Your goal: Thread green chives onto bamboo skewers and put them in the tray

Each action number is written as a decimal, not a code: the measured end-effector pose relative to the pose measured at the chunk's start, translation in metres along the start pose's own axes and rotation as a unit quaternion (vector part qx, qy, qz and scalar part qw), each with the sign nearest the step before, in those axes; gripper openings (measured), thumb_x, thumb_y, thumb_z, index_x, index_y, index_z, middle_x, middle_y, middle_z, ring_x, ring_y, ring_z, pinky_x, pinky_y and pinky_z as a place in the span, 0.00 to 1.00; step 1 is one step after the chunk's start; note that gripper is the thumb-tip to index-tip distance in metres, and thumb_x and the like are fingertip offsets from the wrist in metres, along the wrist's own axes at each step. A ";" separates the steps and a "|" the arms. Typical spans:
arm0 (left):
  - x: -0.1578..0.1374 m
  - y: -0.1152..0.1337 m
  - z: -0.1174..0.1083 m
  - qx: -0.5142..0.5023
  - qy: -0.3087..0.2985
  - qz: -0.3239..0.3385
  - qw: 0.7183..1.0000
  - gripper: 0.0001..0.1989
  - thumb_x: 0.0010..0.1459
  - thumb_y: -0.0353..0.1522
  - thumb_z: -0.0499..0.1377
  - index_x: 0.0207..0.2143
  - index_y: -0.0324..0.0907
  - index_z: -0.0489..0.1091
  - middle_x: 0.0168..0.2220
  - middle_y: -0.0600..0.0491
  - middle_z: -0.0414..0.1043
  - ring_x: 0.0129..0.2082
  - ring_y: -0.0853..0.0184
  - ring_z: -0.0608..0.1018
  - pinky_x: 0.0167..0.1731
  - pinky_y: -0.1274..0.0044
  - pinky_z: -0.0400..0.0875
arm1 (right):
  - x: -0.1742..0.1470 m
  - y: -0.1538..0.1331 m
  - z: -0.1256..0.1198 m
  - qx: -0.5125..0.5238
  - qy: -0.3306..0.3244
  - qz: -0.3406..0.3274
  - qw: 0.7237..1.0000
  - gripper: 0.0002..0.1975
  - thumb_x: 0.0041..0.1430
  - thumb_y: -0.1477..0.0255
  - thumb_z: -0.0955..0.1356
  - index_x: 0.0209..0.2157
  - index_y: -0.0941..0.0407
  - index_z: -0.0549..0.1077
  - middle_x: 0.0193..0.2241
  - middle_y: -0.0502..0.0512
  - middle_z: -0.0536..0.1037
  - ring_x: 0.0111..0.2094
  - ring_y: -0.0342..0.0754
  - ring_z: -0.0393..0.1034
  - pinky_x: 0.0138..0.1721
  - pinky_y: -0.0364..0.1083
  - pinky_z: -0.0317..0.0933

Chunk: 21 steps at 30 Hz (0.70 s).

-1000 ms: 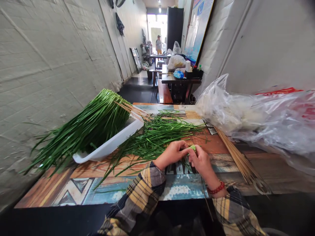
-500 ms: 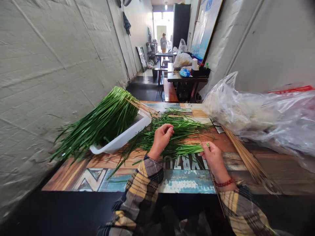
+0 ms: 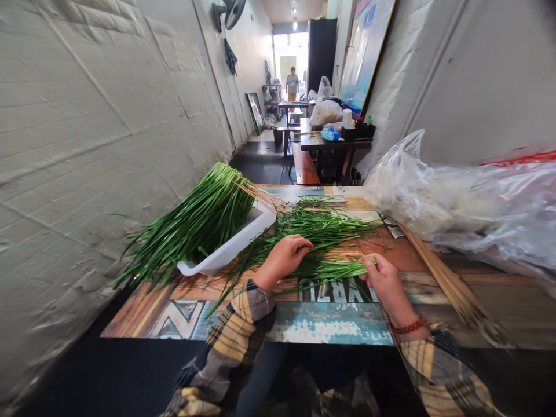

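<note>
My right hand [image 3: 384, 284], with a red bead bracelet at its wrist, pinches the cut ends of a small bunch of garlic chives [image 3: 343, 269] lying near the table's front. A thin stick [image 3: 406, 365] runs down from below that hand past the table edge. My left hand [image 3: 284, 260] hovers at the leafy side, its fingers curled together; whatever may be between them is hidden. Behind both hands spreads a loose pile of chives [image 3: 321, 226]. To the left, a thick stack of chives [image 3: 195, 214] leans in a white tray [image 3: 234, 243], with several bamboo skewers [image 3: 264, 198] beside its cut ends.
A bundle of bamboo skewers [image 3: 443, 278] lies at the right, beside a large clear plastic bag [image 3: 460, 202]. The wall [image 3: 87, 145] rises close on the left. Further back stand another table [image 3: 317, 140], a bench [image 3: 304, 165] and a person [image 3: 292, 85].
My left hand has come down and nearer to me, toward the small bunch. The right hand keeps its pinch on the chive ends. The camera view has shifted slightly.
</note>
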<state>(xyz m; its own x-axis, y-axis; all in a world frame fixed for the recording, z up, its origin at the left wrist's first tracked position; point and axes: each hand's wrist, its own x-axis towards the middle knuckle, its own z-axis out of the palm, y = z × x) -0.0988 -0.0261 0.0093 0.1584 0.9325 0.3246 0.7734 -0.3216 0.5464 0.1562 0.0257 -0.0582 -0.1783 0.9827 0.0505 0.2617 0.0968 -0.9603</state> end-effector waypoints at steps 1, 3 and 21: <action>0.008 0.006 0.005 0.004 -0.006 0.006 1.000 0.11 0.58 0.28 0.53 0.37 0.41 0.75 0.36 0.49 0.75 0.37 0.65 0.75 0.40 0.75 0.67 | 0.001 0.000 0.001 -0.004 -0.006 -0.003 1.000 0.21 0.57 0.51 0.62 0.32 0.56 0.70 0.14 0.47 0.69 0.12 0.42 0.59 0.15 0.40 0.51; 0.026 0.018 0.019 0.024 -0.021 0.020 0.999 0.11 0.58 0.27 0.53 0.37 0.41 0.75 0.37 0.49 0.74 0.38 0.65 0.75 0.41 0.75 0.67 | 0.002 -0.001 0.002 -0.007 -0.014 -0.009 1.000 0.21 0.57 0.51 0.62 0.32 0.56 0.70 0.14 0.47 0.69 0.12 0.42 0.59 0.14 0.40 0.50; 0.094 0.034 0.084 0.169 -0.024 -0.039 0.984 0.09 0.55 0.26 0.53 0.30 0.38 0.73 0.34 0.47 0.71 0.36 0.65 0.73 0.38 0.75 0.66 | 0.002 -0.016 0.001 -0.090 0.007 -0.079 0.993 0.17 0.61 0.58 0.59 0.30 0.56 0.70 0.14 0.47 0.71 0.15 0.43 0.66 0.18 0.39 0.55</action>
<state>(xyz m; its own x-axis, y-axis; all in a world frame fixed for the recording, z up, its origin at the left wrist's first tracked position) -0.0061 0.0641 -0.0061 0.1134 0.9614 0.2508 0.9434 -0.1833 0.2764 0.1502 0.0262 -0.0434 -0.2169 0.9552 0.2015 0.3966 0.2748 -0.8759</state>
